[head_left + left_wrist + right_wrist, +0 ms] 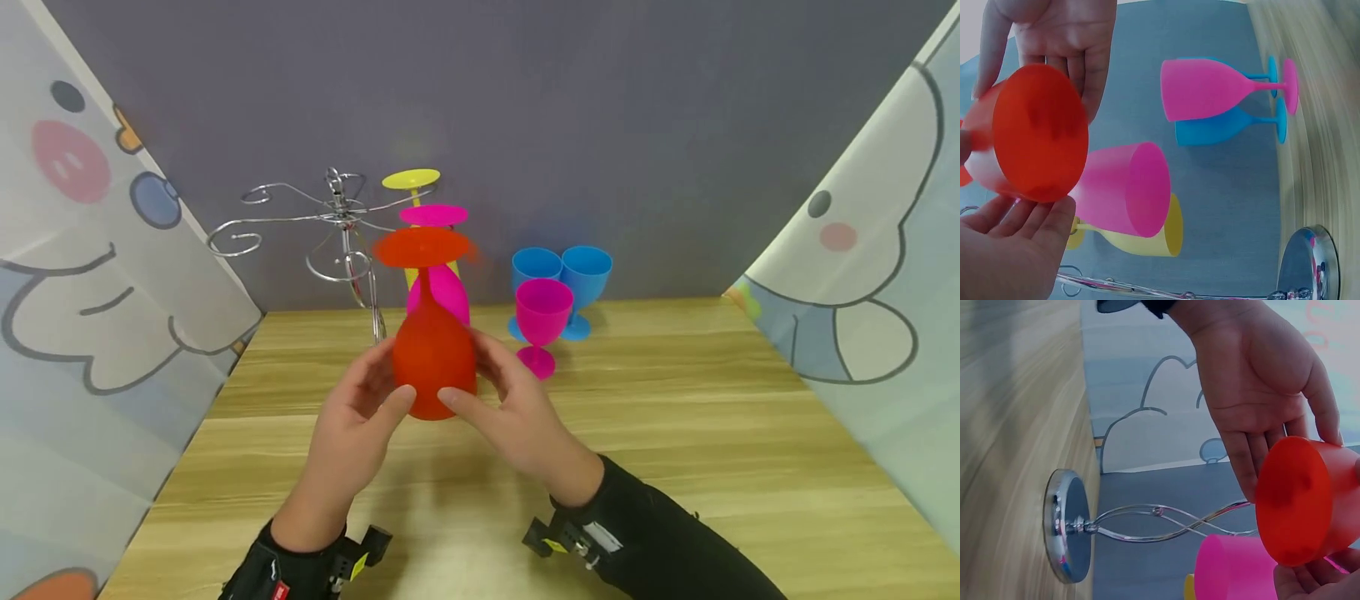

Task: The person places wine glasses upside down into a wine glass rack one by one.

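A red plastic goblet [435, 358] is held upside down above the table, its foot uppermost. My left hand [352, 425] grips its bowl from the left, and my right hand [517, 408] grips it from the right, both thumbs on the near side. Behind it a pink goblet [450, 292] and a yellow goblet [411, 179] hang inverted on a chrome stemware rack [345, 217]. In the left wrist view the mouth of the red goblet [1041, 134] faces the camera, with the hanging pink goblet [1122, 187] beyond it.
Right of the rack, another pink goblet [543, 308] stands upright on the wooden table [675, 417], in front of two upright blue goblets [588, 271]. The rack's round base [1069, 525] rests on the table. A grey wall [600, 125] rises behind; patterned panels flank both sides.
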Tool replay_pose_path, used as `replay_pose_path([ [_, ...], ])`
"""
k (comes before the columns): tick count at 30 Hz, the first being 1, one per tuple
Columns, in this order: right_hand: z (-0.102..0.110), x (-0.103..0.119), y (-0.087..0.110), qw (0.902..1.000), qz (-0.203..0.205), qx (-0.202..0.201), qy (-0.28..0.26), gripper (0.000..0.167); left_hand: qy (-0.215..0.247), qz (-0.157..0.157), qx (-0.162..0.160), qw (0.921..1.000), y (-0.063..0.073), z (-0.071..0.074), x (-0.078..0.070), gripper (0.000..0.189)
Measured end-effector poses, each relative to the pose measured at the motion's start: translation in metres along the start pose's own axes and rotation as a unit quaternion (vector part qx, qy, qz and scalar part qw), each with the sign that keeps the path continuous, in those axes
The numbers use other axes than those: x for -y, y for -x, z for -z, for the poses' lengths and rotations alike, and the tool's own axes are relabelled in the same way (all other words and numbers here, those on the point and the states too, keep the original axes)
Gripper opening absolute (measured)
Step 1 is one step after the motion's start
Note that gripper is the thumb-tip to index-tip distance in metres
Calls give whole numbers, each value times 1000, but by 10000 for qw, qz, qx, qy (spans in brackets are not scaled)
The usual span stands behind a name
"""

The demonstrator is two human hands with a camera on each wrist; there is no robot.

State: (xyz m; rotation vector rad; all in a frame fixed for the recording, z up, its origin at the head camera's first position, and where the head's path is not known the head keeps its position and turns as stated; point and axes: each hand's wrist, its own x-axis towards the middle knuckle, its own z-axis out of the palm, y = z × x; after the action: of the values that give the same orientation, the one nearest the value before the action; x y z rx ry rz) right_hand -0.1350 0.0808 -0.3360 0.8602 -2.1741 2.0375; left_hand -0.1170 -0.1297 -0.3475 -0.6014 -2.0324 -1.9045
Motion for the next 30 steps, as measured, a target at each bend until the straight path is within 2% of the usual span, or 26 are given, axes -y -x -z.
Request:
replay_pose_path([
  [4,-7,1,-9,9999,-76,38,-129,66,80,219,-257,9994,-1,3,-1,55],
  [10,-15,0,-19,9997,-226,-35,-100,65,98,620,-441,9971,-3,11,-3,50],
  [17,-19,-6,-27,9987,-443,-250,-91,63,169,987,-470,9939,-7,14,-2,49],
  [24,-24,-5,-35,9982,-555,-244,-14,68,-24,1556,-597,9860,-9,19,-7,50],
  [27,-26,-3,-38,9975,-639,-301,36,69,-55,1644,-625,9844,-11,21,-8,49],
  [30,-28,-2,-40,9972,-673,-323,80,69,-102,1602,-651,9849,-13,23,-8,47],
])
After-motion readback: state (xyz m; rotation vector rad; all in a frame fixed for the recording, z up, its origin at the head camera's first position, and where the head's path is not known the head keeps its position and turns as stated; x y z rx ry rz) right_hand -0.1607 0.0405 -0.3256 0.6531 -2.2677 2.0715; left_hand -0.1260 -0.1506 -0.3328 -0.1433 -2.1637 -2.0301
